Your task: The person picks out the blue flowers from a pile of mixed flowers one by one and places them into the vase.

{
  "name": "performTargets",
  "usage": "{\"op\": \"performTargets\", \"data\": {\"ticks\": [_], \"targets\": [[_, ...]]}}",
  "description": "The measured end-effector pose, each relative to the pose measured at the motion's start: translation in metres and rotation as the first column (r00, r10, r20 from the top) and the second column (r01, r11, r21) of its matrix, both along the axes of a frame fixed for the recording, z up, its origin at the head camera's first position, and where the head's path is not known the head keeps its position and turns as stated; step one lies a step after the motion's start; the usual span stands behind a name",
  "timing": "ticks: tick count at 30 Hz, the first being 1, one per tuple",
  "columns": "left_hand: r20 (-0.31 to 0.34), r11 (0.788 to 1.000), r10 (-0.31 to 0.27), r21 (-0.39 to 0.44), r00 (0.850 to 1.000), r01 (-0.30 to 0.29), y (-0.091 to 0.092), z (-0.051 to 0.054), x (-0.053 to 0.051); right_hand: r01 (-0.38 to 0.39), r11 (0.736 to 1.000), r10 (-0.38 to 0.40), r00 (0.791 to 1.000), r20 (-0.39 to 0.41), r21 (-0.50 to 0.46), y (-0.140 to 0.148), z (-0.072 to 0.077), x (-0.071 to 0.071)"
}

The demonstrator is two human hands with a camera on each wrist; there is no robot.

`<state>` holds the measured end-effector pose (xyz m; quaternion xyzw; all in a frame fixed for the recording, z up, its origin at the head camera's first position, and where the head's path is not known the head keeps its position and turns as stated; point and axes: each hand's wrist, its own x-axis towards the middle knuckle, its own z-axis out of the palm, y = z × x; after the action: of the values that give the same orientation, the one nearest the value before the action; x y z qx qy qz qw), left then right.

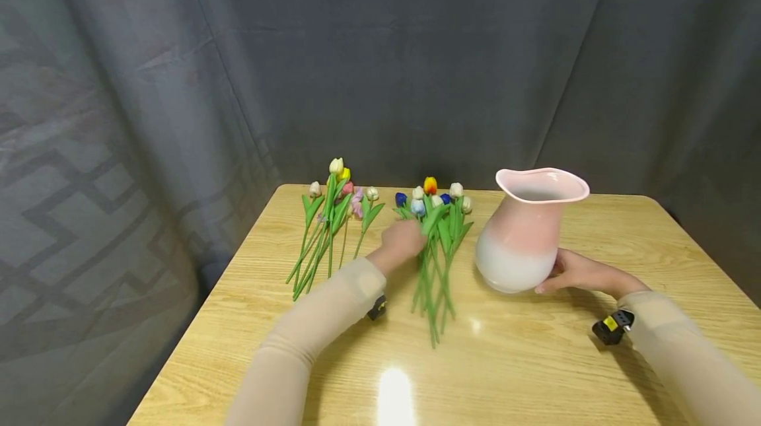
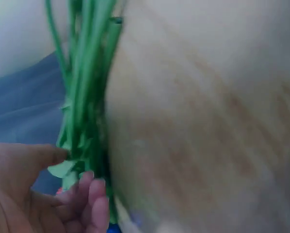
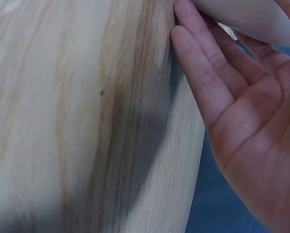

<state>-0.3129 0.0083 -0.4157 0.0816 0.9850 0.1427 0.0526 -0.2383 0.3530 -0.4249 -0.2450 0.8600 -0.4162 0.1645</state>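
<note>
At two o'clock on the table: one pink-and-white vase, touched by the right hand, fingers nearly straight. At twelve: tulip bunch, met by the left hand — fingers curled, grip cannot be told. Stems are best gathered evenly.

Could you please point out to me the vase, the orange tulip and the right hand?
Vase [image 1: 526, 232], head view: on its pink side.
Orange tulip [image 1: 430, 185], head view: on its bloom.
Right hand [image 3: 251, 114], right wrist view: on the palm.
</note>
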Motion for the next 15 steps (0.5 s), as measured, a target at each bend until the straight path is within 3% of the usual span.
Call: {"op": "performTargets", "data": {"ticks": [3,8,12,15], "targets": [[0.067,1.000,-0.006,0.006,0.998,0.005,0.000,-0.007,-0.001,-0.006,1.000,0.006,1.000,0.002,0.000,0.001,-0.001,-0.001],[0.094,0.989,-0.026,0.148,0.995,0.012,-0.003,-0.008,-0.004,0.006,1.000,-0.006,1.000,0.017,0.006,0.003,-0.002,-0.001],[0.077,0.970,-0.026,0.244,0.997,0.007,-0.008,-0.001,-0.005,-0.013,1.000,0.013,1.000,0.024,-0.015,0.003,-0.002,-0.002],[0.037,0.944,-0.003,0.330,0.999,-0.009,-0.013,0.013,-0.008,-0.019,1.000,0.019,0.999,0.026,-0.020,0.003,-0.002,-0.002]]}}
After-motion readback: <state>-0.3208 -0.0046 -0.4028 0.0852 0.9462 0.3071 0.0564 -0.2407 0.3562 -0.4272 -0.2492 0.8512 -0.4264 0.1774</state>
